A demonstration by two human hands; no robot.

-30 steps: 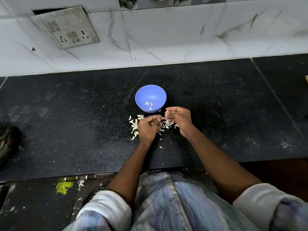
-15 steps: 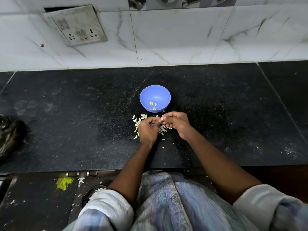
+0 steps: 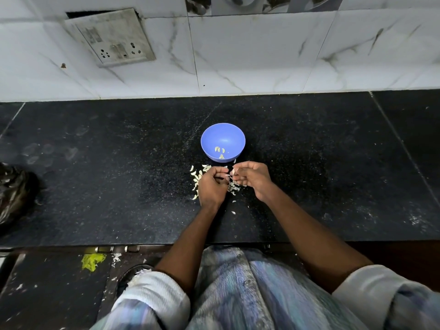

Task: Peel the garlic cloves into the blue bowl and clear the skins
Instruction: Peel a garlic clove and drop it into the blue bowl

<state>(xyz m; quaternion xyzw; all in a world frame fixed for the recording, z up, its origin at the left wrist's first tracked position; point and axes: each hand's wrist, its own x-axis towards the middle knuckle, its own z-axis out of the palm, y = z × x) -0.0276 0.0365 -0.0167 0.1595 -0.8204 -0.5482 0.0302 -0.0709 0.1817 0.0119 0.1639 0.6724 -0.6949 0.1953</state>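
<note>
A blue bowl (image 3: pixel 223 142) stands on the black counter with three peeled cloves (image 3: pixel 219 151) in it. Just in front of it lies a scatter of garlic cloves and pale skins (image 3: pixel 196 177). My left hand (image 3: pixel 212 185) hovers over the pile with its fingers curled round a small garlic clove, mostly hidden. My right hand (image 3: pixel 252 178) is close beside it and pinches a white strip of skin (image 3: pixel 233 172) between thumb and fingertips. The two hands almost touch at the fingertips.
A dark crumpled bag (image 3: pixel 14 191) sits at the counter's left edge. White tiled wall with a socket plate (image 3: pixel 114 38) rises behind the counter. The counter's front edge (image 3: pixel 119 244) runs just before my lap; yellow scrap (image 3: pixel 91 260) lies on the floor below.
Both hands stayed over the pile, working at the clove. My right hand has drawn slightly up and to the right, with a piece of skin between its fingertips.
</note>
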